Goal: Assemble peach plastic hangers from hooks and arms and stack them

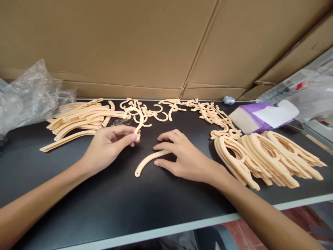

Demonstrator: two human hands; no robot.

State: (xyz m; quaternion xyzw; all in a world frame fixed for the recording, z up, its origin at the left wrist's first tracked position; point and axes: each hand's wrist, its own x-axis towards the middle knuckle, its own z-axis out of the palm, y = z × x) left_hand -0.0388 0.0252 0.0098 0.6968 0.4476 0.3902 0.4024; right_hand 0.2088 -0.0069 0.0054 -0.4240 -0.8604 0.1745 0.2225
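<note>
My left hand [110, 146] pinches a cream plastic hook [141, 121] between thumb and fingertips, near its lower end. The hook stands up from the grip, its curve arching to the left. My right hand [179, 152] is low over the table, thumb and fingers apart around a curved cream hanger arm [147, 161]. This arm lies on the black tabletop with a small hole at its near-left end; its other end is hidden under the hand. A pile of similar hanger arms [78, 119] lies just beyond my left hand.
Loose hooks [161, 114] and small curved parts [213, 116] spread along the back of the black table [109, 208]. Stacked folded hangers [270, 159] lie at right, near a purple-and-white packet [260, 116]. Clear plastic wrap [33, 93] sits at left. Cardboard [117, 45] walls the back.
</note>
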